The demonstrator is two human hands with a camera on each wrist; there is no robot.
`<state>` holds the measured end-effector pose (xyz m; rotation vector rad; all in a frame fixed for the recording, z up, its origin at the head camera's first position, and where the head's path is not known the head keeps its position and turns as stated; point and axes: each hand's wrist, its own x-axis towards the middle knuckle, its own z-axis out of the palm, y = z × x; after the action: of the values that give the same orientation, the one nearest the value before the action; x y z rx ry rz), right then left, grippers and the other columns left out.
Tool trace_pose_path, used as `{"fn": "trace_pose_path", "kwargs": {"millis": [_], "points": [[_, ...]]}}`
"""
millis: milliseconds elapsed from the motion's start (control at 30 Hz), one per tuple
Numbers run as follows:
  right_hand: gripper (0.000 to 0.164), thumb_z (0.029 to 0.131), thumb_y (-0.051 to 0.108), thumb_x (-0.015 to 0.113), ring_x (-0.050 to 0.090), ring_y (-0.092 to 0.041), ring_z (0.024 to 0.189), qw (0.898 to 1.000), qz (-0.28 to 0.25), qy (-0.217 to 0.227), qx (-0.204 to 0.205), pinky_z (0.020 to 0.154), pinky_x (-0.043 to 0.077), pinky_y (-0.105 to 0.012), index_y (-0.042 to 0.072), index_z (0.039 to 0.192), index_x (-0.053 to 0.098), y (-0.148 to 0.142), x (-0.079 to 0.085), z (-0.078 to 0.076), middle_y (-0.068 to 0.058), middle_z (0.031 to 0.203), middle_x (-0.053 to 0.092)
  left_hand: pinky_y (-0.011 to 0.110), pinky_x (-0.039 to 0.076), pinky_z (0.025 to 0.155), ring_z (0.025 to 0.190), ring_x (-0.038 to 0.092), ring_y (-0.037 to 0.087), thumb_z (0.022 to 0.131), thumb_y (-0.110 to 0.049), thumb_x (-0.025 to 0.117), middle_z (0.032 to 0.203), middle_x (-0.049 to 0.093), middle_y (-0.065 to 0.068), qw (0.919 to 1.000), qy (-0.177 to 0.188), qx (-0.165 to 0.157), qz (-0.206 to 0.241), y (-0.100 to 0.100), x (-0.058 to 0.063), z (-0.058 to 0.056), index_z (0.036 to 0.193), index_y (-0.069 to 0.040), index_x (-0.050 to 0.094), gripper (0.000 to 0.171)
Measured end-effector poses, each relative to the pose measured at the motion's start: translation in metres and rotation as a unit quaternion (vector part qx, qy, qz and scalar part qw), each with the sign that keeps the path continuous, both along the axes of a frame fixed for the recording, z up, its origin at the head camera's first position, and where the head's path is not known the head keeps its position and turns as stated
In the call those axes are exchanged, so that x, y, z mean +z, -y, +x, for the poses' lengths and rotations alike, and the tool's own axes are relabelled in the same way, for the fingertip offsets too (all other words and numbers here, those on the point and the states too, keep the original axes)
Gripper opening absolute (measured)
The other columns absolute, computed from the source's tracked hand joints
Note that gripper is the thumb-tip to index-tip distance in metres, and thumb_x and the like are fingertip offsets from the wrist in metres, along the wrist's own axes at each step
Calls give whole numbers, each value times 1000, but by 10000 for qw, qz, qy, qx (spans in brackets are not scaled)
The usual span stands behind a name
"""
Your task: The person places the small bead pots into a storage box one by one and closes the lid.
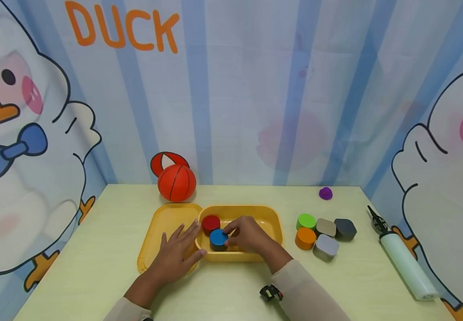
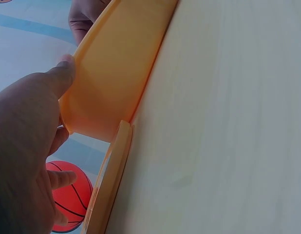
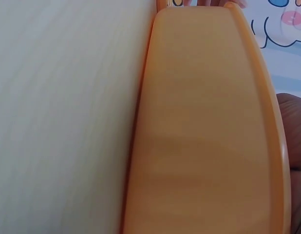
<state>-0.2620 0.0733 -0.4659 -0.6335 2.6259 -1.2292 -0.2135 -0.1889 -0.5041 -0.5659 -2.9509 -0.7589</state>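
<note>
Pinching blue block (image 1: 217, 240) in yellow box (image 1: 237, 257) with right hand (image 1: 250, 235); spread left hand (image 1: 176, 255) is touching the box. Keeping the block level likely helps.

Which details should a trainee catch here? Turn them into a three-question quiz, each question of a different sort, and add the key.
1. Multiple choice: what does the right hand pinch?
A. The red ball
B. The blue-topped piece
C. The purple item
2. True or false: the red piece is inside the yellow box.
3. Count: how many pieces are grouped together on the table to the right of the box?

Key:
1. B
2. True
3. Five
</note>
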Motion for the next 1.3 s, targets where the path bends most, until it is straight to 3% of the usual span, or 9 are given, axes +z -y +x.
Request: {"fn": "trace_pose_path", "kwargs": {"millis": [300, 767, 1300], "points": [[21, 91, 0, 86, 78, -17, 85, 10000, -56, -4, 36, 76, 66, -27, 0, 113, 85, 7, -1, -1, -13, 108, 85, 91, 7, 122, 169, 24, 45, 108, -59, 59, 182, 27, -5, 10000, -9, 0, -21, 0, 0, 0, 173, -24, 33, 78], [21, 92, 1, 86, 81, -28, 97, 9997, -129, -27, 205, 87, 69, -38, 0, 113, 85, 10, -3, 0, -14, 110, 84, 92, 7, 121, 168, 25, 46, 108, -64, 56, 182, 28, -4, 10000, -51, -39, 11, 1, 0, 0, 174, -24, 33, 81], [27, 94, 11, 87, 81, -27, 100, 9997, -223, 12, -76, 87, 68, -37, 1, 119, 83, -12, 5, 2, -16, 118, 83, 92, 8, 121, 167, 27, 47, 108, -62, 58, 181, 29, -3, 9999, -112, -19, 60, 1, 0, 2, 173, -23, 35, 79]]}}
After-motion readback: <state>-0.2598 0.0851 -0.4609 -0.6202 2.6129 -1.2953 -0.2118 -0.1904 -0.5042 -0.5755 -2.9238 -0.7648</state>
